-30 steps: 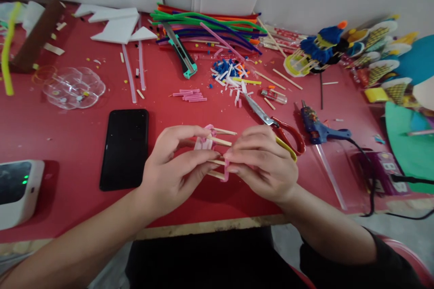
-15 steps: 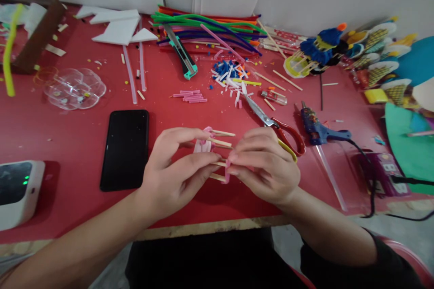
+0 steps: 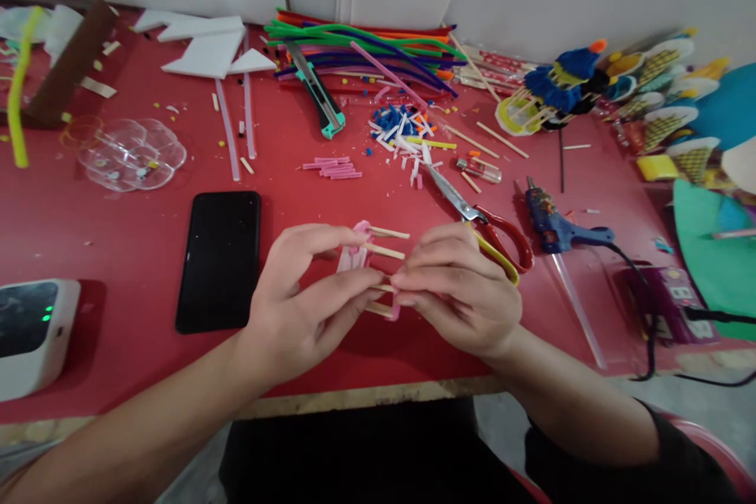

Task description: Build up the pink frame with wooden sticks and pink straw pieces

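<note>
Between my two hands is a small craft piece [image 3: 353, 258] with a pink and white base and several thin wooden sticks [image 3: 387, 252] pointing right. My left hand [image 3: 307, 291] is closed on this piece, thumb and fingers around the base and the lower sticks. A short pink strip [image 3: 394, 309] joins the ends of the lower sticks. My right hand [image 3: 466, 283] pinches that strip at a stick's end; the fingertips hide part of it. Just beyond the right hand lie the scissors [image 3: 466, 209] with red and yellow handles.
A black phone [image 3: 217, 261] lies left of my hands. Pink cut pieces [image 3: 331, 168], a box cutter [image 3: 319, 98] and colourful pipe cleaners [image 3: 366, 47] lie farther back. To the right are a blue glue gun [image 3: 558, 224] with its cord and finished-looking crafts [image 3: 561, 83].
My right fingertips have shifted slightly left along the pink strip at the stick ends. The left hand keeps its hold, and the craft piece stays in place.
</note>
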Motion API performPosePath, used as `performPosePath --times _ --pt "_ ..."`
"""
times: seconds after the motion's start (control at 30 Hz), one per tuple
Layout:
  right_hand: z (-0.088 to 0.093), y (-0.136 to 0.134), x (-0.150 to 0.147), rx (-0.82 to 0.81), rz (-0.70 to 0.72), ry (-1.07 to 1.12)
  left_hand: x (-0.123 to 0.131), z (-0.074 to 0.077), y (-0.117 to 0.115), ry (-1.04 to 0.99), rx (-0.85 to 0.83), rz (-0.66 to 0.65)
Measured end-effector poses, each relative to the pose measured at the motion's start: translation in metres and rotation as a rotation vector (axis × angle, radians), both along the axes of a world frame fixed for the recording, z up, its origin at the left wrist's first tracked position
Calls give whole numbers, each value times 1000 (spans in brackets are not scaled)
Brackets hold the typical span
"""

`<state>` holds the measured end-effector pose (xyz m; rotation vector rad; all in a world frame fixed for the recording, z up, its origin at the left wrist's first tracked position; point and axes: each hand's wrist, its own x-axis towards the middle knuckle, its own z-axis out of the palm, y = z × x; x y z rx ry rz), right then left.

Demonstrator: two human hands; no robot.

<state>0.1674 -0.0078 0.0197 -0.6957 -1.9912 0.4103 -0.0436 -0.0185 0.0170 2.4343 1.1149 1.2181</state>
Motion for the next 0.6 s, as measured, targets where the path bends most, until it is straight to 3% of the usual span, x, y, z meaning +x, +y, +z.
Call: performPosePath --times 0.6 --pt "3 -1 -1 -70 38 7 2 0 -2 -54 -38 -40"
